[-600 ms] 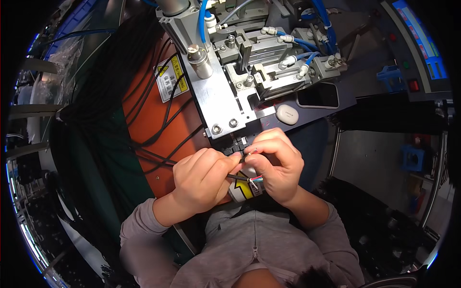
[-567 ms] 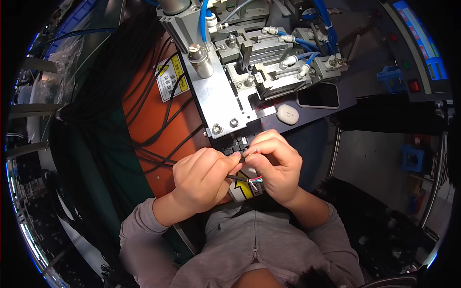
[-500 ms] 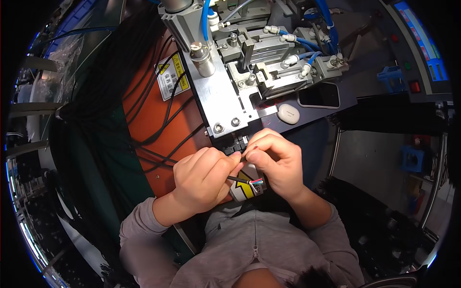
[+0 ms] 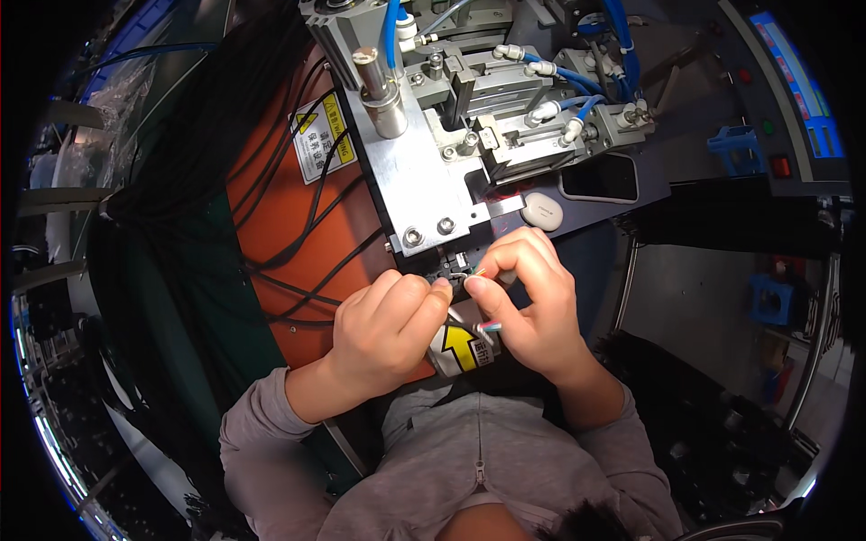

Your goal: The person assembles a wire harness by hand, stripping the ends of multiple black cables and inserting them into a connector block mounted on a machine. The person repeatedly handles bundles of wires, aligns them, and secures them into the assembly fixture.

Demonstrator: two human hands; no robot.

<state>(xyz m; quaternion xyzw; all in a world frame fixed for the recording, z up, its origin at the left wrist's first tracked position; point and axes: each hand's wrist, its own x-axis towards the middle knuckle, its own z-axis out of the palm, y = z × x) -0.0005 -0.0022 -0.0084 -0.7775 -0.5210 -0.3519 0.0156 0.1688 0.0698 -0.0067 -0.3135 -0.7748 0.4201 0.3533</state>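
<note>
My left hand [image 4: 383, 329] is closed, thumb and forefinger pinching a black cable whose stripped end shows at the fingertips. My right hand [image 4: 539, 302] pinches the thin wires [image 4: 479, 271] of that end, thumb against forefinger. A short gap with a pale strand lies between the two sets of fingertips. Below them, a second cable end with coloured wires [image 4: 490, 326] sticks out from under my left hand toward my right palm. Both hands are just in front of the metal plate [image 4: 415, 194] of a machine. The cable inside my left fist is hidden.
Pneumatic fixtures with blue hoses [image 4: 577, 81] fill the back. A white rounded case [image 4: 542, 212] and a phone [image 4: 599, 178] lie to the right of the plate. Black cables [image 4: 311, 225] run over the orange surface [image 4: 347, 243] at left. A screen [image 4: 794, 81] stands far right.
My fingertips have drawn slightly apart, and thin wires now show between them. The lower cable end has shifted up and right. The rod on the machine's metal cylinder stands higher.
</note>
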